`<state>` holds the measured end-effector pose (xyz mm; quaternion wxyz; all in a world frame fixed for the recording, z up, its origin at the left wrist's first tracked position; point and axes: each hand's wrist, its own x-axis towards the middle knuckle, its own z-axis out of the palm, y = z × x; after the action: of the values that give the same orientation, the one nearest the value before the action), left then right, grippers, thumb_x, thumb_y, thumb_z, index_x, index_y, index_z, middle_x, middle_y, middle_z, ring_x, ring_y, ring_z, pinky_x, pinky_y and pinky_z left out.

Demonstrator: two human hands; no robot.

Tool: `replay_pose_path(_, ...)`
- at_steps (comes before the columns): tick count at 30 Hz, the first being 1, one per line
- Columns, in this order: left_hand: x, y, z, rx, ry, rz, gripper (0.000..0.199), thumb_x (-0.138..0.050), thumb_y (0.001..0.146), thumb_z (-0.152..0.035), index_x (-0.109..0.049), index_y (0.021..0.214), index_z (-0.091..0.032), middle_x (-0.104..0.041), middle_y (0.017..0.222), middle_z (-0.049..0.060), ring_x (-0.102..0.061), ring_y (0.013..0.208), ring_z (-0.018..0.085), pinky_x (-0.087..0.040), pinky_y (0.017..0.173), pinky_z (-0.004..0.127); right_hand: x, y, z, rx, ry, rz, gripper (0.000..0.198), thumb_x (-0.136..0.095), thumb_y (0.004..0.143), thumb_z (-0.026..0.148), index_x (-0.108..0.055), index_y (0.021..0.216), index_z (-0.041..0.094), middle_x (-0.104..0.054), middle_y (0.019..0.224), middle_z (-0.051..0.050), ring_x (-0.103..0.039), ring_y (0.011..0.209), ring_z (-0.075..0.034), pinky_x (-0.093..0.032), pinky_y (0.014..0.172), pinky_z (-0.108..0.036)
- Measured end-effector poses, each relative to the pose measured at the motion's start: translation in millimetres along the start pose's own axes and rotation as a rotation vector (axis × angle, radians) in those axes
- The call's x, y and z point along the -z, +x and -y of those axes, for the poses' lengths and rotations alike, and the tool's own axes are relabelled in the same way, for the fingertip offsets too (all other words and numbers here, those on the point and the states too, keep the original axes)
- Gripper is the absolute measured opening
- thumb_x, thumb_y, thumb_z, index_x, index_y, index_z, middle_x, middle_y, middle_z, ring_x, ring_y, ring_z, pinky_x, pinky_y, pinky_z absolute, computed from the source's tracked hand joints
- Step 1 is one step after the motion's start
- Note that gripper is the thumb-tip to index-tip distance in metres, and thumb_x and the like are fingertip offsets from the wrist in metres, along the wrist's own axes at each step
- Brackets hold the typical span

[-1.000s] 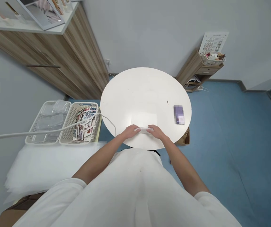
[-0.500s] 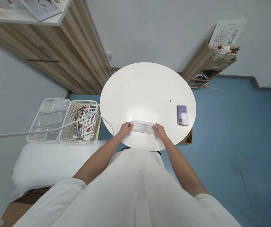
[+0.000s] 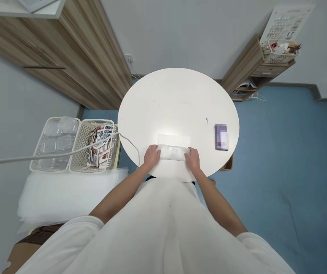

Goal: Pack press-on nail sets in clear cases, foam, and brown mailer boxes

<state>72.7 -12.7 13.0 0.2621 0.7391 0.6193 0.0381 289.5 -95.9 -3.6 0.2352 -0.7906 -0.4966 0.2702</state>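
Tabletop [image 3: 177, 91] bears a strip [image 3: 172, 153] (perhaps plastic), long axis running left-right.

I have both bare arms reaching forward, the left forearm [image 3: 123, 192] and the right forearm [image 3: 219, 202] slanting inward on either side of my torso [image 3: 169, 220]. My left hand [image 3: 152, 156] and right hand [image 3: 192, 160] sit roughly level and apart, backs toward my view, thumbs angled toward each other and fingers pointing ahead. Both wrists look nearly straight, though I can't tell how firmly either hand closes.
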Motion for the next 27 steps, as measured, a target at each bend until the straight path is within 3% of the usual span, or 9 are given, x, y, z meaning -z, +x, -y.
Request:
replay_pose_path(3,0,-12,-11,-0.236,0.073,-0.097,0.047,-0.039,0.084,-0.037,-0.039,0.126,-0.014,-0.040,0.131,0.016,-0.038,0.119,0.028,-0.034,0.093,0.040,0,-10,-5,-0.027,0.031,-0.064,0.053,-0.044,0.079,0.032,-0.034,0.128,0.016,-0.041,0.126,-0.013,-0.035,0.120,-0.027,-0.034,0.096,-0.044)
replay_pose_path(7,-5,-22,-26,-0.558,0.152,0.075,0.048,-0.044,0.082,-0.038,-0.039,0.128,-0.024,-0.033,0.140,0.010,-0.029,0.128,0.028,-0.025,0.101,0.042,-2,-10,-7,-0.162,0.127,-0.045,0.065,-0.049,0.075,0.035,-0.027,0.132,0.014,-0.039,0.130,-0.016,-0.042,0.116,-0.028,-0.039,0.093,-0.043)
replay_pose_path(11,-11,-22,-28,-0.571,0.208,0.153,0.048,-0.047,0.081,-0.036,-0.040,0.128,-0.027,-0.033,0.141,0.009,-0.031,0.126,0.028,-0.027,0.099,0.044,-3,5,0,-0.315,0.283,-0.015,0.067,-0.058,0.068,0.036,-0.035,0.127,0.015,-0.050,0.120,-0.017,-0.054,0.102,-0.027,-0.048,0.079,-0.038)
replay_pose_path(14,-13,-21,-24,-0.577,0.208,0.158,0.050,-0.048,0.080,-0.036,-0.039,0.129,-0.029,-0.032,0.142,0.008,-0.032,0.125,0.028,-0.028,0.098,0.043,0,10,8,-0.353,0.416,0.056,0.048,-0.062,0.065,0.036,-0.051,0.107,0.019,-0.061,0.102,-0.011,-0.060,0.087,-0.023,-0.049,0.068,-0.034)
replay_pose_path(17,-13,-22,-20,-0.592,0.195,0.157,0.051,-0.051,0.079,-0.036,-0.039,0.129,-0.029,-0.031,0.142,0.007,-0.033,0.125,0.029,-0.028,0.098,0.043,3,4,14,-0.315,0.467,0.122,0.032,-0.061,0.064,0.038,-0.054,0.089,0.019,-0.064,0.091,-0.006,-0.060,0.076,-0.019,-0.049,0.063,-0.031)
replay_pose_path(20,-15,-25,-18,-0.612,0.190,0.169,0.053,-0.052,0.079,-0.036,-0.038,0.129,-0.029,-0.029,0.143,0.008,-0.033,0.125,0.029,-0.028,0.097,0.043,2,-7,15,-0.275,0.451,0.080,0.032,-0.062,0.062,0.038,-0.052,0.086,0.020,-0.062,0.089,-0.004,-0.058,0.076,-0.017,-0.048,0.064,-0.029)
replay_pose_path(24,-21,-37,-13,-0.658,0.214,0.184,0.058,-0.053,0.079,-0.037,-0.032,0.133,-0.033,-0.020,0.147,0.009,-0.026,0.129,0.030,-0.026,0.098,0.045,-5,-20,8,-0.379,0.338,-0.019,0.033,-0.059,0.063,0.043,-0.049,0.084,0.020,-0.059,0.081,-0.004,-0.055,0.070,-0.017,-0.045,0.059,-0.028)
replay_pose_path(27,-26,-47,-12,-0.657,0.238,0.186,0.063,-0.055,0.077,-0.039,-0.028,0.135,-0.035,-0.014,0.148,0.008,-0.016,0.133,0.031,-0.020,0.101,0.048,-11,-25,1,-0.423,0.376,-0.011,0.025,-0.052,0.068,0.043,-0.048,0.078,0.020,-0.056,0.074,-0.002,-0.052,0.064,-0.015,-0.043,0.054,-0.026)
